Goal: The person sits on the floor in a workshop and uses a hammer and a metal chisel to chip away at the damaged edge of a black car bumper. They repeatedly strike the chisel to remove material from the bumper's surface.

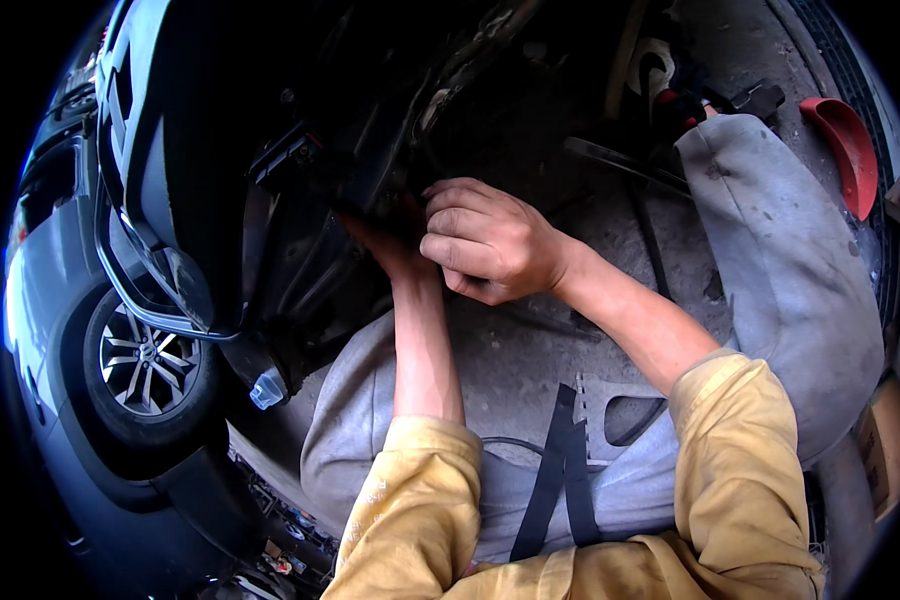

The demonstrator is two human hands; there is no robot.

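My right hand (495,243) is held up beside the dark underside of a vehicle (360,130). Its fingers are curled in and pressed together; whatever is between them, if anything, is hidden from this side. Close against it on the left, my left hand (385,245) reaches up into the shadow under the dark parts. The palm edge shows, but the fingers vanish into the dark. Just left of both hands is a small black bracket-like part (288,152) on the vehicle. A pale translucent plastic piece (268,388) sits lower left.
A dark car panel (155,160) rises at left, with a grey car's wheel (148,355) beyond. My grey-trousered leg (780,270) bends at right. A red curved piece (850,160), a long metal bar (625,162), a black strap (550,480) and a cardboard box (888,445) lie around me.
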